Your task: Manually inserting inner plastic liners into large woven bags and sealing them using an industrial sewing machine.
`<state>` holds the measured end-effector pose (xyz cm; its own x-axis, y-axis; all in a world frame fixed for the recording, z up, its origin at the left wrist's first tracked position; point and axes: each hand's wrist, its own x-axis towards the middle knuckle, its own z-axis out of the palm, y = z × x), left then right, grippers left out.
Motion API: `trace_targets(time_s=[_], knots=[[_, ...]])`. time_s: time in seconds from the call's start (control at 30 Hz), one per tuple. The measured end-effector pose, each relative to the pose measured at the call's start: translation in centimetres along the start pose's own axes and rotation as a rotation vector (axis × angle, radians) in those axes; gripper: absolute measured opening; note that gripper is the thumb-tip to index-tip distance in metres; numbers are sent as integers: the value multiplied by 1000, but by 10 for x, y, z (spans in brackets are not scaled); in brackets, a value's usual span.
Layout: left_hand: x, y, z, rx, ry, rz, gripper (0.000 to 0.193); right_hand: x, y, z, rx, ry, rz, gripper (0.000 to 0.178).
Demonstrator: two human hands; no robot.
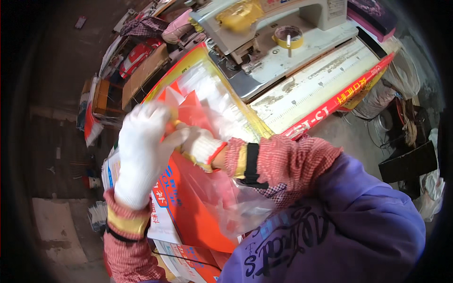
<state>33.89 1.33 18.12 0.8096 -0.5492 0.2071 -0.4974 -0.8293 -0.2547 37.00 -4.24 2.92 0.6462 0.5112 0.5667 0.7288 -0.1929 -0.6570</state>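
Observation:
A bright orange-red printed woven sack (196, 212) lies across my lap, its upper end rising in folds at my hands. My left hand (147, 134), in a white knitted glove, is closed at this upper end; its fingers are blurred. Close beside it, my right hand (200, 144) is closed on the sack too, in a white glove with a red cuff edge and yellowish patches. Its fingertips are partly hidden by the left hand. Clear plastic film (252, 210) hangs loosely over the sack below my right wrist.
A sewing machine (283, 56) stands ahead on a worn table, a yellow tape roll (289, 37) on its bed. Transparent sheeting with a yellow border (219, 78) lies before it. A ruled white board (321, 82) is at right. A cardboard box (144, 75) is at the far left.

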Motion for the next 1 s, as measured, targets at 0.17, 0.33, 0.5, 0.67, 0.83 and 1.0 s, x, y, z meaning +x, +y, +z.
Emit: trace_targets(time_s=[0.17,0.33,0.5,0.67,0.83,1.0], knots=[[40,3,51,155,-99,-73,22,-3,-3,-3,-138,-246,-21,18],[13,-19,63,-962,-371,-568,10,-18,12,1,402,-574,332,41],[28,-64,43,202,-304,-401,31,-16,12,7,128,-592,-12,49],[80,-83,-2,758,-386,-383,17,-41,-16,20,-194,-580,-572,12],[150,-91,-48,1162,-105,-171,21,-99,-23,12,-61,-939,-300,16],[178,-95,-41,1009,-310,-407,26,-132,9,-20,-8,-936,18,19]])
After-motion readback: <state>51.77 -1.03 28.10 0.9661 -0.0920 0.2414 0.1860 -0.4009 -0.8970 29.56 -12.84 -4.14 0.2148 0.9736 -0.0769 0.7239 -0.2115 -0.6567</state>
